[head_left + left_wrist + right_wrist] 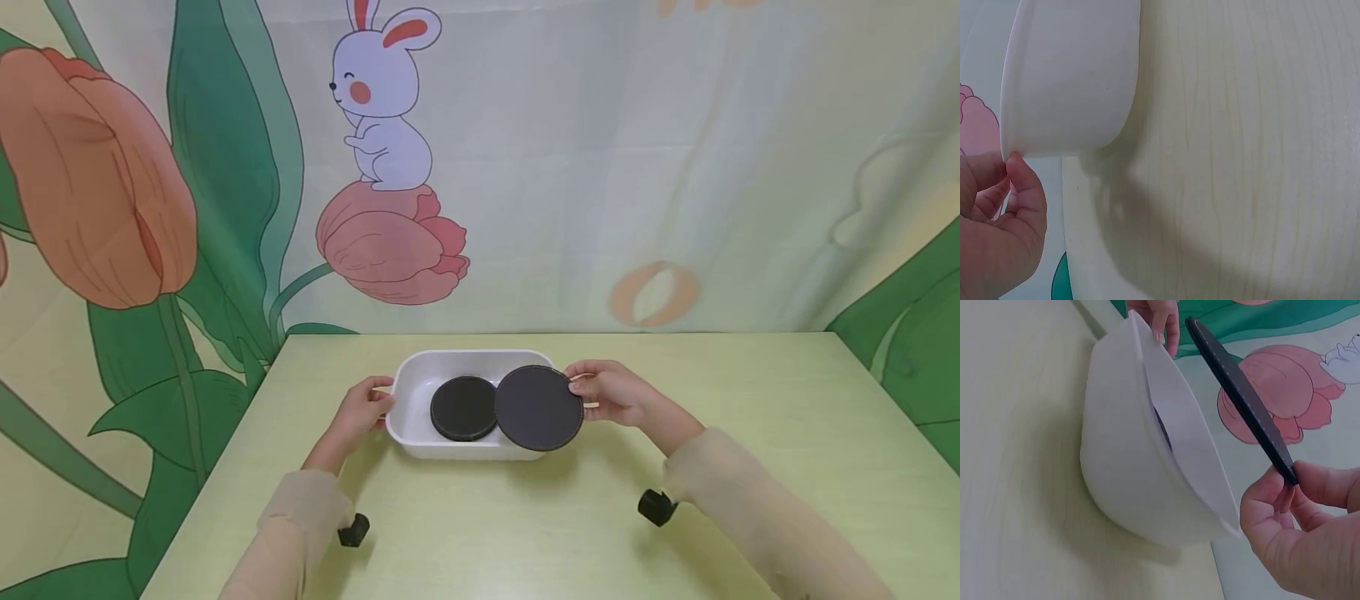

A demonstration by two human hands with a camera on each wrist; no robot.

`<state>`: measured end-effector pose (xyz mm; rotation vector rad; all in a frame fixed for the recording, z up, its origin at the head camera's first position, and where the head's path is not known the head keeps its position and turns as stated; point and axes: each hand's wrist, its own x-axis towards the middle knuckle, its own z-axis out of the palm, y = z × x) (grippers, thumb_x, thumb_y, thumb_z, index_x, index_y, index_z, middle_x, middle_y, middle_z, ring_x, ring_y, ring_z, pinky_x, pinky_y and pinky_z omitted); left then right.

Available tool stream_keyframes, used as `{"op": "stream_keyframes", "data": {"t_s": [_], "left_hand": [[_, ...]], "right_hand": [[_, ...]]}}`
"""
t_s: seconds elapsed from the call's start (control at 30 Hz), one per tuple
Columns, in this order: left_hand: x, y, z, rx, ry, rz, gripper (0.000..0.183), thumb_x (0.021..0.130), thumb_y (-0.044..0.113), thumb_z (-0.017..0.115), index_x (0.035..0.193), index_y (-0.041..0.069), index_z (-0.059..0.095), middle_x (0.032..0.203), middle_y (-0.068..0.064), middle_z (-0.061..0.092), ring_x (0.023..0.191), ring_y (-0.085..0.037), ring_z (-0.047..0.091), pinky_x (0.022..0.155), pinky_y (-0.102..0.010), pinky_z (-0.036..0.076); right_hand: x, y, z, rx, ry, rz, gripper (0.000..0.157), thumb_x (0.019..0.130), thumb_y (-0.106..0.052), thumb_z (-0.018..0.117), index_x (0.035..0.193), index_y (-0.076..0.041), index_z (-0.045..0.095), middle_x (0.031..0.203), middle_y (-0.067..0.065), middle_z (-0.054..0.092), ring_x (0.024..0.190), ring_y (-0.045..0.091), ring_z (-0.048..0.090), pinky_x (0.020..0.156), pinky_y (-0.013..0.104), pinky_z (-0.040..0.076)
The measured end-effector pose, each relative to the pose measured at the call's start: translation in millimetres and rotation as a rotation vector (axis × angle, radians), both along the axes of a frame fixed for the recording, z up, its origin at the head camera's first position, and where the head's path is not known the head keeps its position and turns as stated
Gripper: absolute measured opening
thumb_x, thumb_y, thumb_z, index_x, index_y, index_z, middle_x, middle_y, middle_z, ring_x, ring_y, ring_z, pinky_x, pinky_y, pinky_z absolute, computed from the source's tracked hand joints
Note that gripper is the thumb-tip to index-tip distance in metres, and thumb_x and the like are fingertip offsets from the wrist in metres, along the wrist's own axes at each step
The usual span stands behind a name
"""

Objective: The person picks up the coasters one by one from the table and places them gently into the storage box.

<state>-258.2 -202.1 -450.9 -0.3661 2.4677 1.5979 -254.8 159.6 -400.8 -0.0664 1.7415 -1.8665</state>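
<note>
A white rectangular basin with rounded corners (408,417) sits on the table. My left hand (363,408) pinches its left rim between thumb and fingers, as the left wrist view also shows. Inside lies a black round coaster (463,408). Above the basin's right part, my right hand (611,393) pinches a second dark round coaster (538,408) by its edge. In the right wrist view this stitched-edge coaster (1241,394) is tilted and raised over the rim, apart from the basin wall (1122,437).
The pale wood-grain table (465,533) extends around the basin. Behind it hangs a curtain (570,167) printed with tulips and a rabbit. Black devices (657,507) stick out from both sleeves, low over the table.
</note>
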Motion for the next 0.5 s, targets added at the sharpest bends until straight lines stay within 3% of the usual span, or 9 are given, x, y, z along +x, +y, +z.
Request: {"op": "stream_keyframes", "data": {"t_s": [0.5], "left_hand": [[1.2,-1,-1.0,0.000,0.025,-0.022,0.033,0.090,0.008,0.048,0.122,0.006,0.044,0.096,-0.011,0.048,0.080,-0.023,0.054,0.062,-0.026,0.047]], "right_hand": [[-14.2,-50,-12.6,-0.049,-0.036,-0.082,0.013,0.085,0.003,0.046,0.092,-0.007,0.047,0.068,-0.003,0.053,0.060,0.010,0.053,0.054,0.024,0.044]]}}
